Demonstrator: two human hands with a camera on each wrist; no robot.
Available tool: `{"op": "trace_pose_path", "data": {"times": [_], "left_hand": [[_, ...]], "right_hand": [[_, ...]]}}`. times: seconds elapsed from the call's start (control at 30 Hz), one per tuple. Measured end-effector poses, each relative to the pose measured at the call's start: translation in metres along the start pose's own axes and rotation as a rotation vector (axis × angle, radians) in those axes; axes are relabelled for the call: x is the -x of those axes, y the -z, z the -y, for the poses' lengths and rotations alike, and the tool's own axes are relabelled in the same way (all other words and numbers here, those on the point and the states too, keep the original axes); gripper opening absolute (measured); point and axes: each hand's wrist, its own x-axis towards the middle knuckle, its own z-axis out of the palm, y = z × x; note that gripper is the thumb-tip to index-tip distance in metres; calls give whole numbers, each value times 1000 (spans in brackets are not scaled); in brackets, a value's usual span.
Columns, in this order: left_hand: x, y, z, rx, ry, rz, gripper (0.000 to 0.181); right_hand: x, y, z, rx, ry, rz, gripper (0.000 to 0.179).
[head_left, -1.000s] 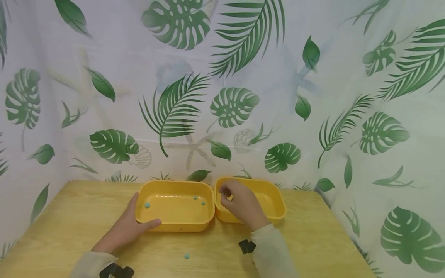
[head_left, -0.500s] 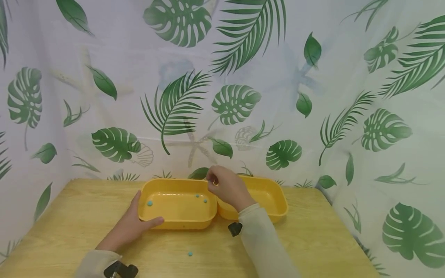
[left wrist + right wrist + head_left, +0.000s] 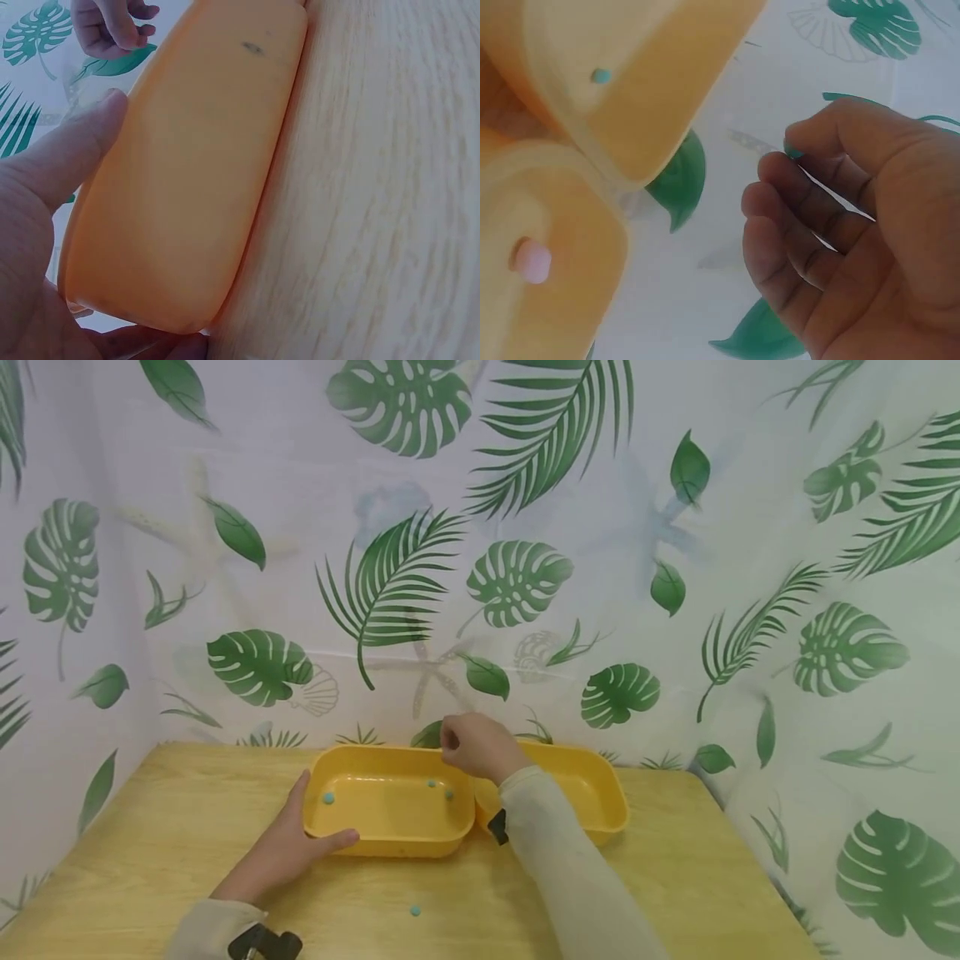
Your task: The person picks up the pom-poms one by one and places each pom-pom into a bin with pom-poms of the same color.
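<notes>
We take the left tub [image 3: 405, 847], yellow and standing upright on the wood-grained counter [image 3: 720, 877], as our landmark. The left hand [image 3: 288, 839] has its grip spread wide round the left end of that tub, thumb over the front rim and fingers along the outer end wall. The right hand [image 3: 480, 745] is raised above the back right corner of the left tub, clear of its rim; we see its grip nearly closed, thumb and forefinger pinching a small teal bead [image 3: 791, 150], with the other fingers loosely bent.

Inside the left tub we count three more: one bead [image 3: 328, 798] toward its left end and a pair of beads [image 3: 449, 794] toward its right. A stray bead [image 3: 416, 911] lies on the counter in front of the left tub. Just beside the left tub, on its right, we find the second tub [image 3: 592, 768], also yellow and partly hidden by the right forearm [image 3: 555, 835]; it contains a pink piece [image 3: 534, 261]. Behind the left tub hangs a leaf-printed backdrop [image 3: 525, 485].
</notes>
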Motion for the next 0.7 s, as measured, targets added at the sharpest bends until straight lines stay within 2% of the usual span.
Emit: {"op": "trace_pose_path", "data": {"times": [0.27,0.7], "left_hand": [[-2,2,5,18,7,1,135],[-14,5,11,17,5,-8,133]], "right_hand": [[-23,-7,1,46,-1,141,9],[-47,-24,-5,234,43,271,21]]}}
